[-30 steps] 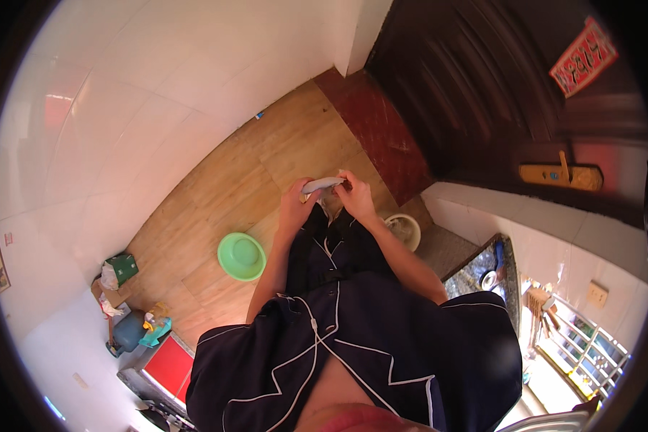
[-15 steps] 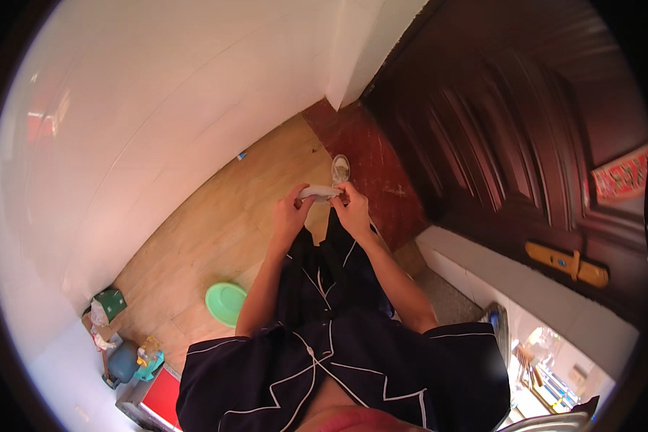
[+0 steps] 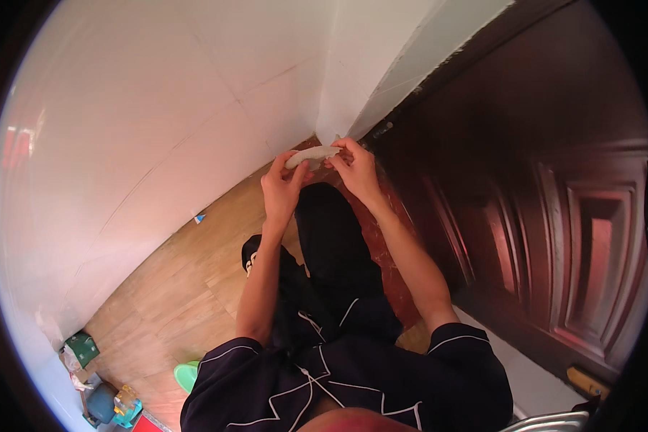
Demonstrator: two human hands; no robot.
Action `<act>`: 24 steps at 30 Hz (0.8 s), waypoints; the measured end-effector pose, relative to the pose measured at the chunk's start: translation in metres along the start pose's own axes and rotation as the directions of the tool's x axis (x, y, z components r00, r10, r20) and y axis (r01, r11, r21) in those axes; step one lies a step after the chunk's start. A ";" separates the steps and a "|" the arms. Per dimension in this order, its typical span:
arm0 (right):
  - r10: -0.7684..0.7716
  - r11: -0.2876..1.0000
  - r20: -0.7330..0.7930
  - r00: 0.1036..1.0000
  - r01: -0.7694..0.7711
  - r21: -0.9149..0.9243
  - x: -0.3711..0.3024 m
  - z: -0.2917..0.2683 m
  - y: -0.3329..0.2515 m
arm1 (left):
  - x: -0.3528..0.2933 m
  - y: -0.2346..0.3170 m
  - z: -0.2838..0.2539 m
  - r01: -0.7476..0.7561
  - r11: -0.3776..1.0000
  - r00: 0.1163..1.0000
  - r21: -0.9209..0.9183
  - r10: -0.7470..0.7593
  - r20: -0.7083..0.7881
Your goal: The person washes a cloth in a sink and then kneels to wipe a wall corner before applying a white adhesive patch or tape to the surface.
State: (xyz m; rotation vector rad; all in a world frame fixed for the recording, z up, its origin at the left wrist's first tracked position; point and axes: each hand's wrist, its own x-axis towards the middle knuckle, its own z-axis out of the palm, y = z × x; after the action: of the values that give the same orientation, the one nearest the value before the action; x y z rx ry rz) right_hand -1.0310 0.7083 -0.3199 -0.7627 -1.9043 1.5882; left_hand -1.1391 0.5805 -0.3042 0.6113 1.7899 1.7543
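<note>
Ahead of my body, both hands hold up one whitish, flat-sided roll (image 3: 312, 156) that looks like a roll of tape. My left hand (image 3: 284, 180) pinches its left end, thumb below and fingers behind. At the other end my right hand (image 3: 352, 163) has its thumb and fingertips closed on the roll's edge. A small pale bit sticks up above the right fingers; I cannot tell whether it belongs to the roll. Beneath my hands is a bent leg in black trousers (image 3: 335, 237).
A dark red-brown panelled door (image 3: 525, 165) with a brass handle plate (image 3: 587, 381) stands on the right. The white wall (image 3: 158, 122) runs along the left, meeting a corner ahead. On the wooden floor (image 3: 165, 295) are a green basin (image 3: 186, 376), a blue scrap (image 3: 199, 219) and a green box (image 3: 83, 348).
My hands have moved forward with the roll, toward the wall corner. I have stepped ahead: the door and corner are closer, and the basin is now partly behind my sleeve.
</note>
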 end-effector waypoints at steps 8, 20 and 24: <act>0.009 0.980 -0.067 0.998 0.005 0.197 0.059 0.042 0.081 | 0.079 -0.063 -0.006 0.017 0.938 0.998 0.346 0.002 -0.056; -0.219 0.933 -0.442 0.870 0.319 0.165 0.121 0.091 0.039 | 0.114 -0.053 0.025 -0.461 0.796 0.773 0.393 0.577 -0.263; -0.396 0.899 -0.512 0.762 0.436 -0.046 0.129 0.077 0.021 | 0.122 -0.008 0.036 -0.426 0.794 0.815 0.433 0.545 -0.198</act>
State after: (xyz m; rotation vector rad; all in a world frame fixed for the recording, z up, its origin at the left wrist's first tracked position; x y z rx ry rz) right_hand -1.1740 0.7521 -0.3470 -0.5936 -1.4760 1.0389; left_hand -1.2049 0.6884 -0.3209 1.0929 2.3843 1.9368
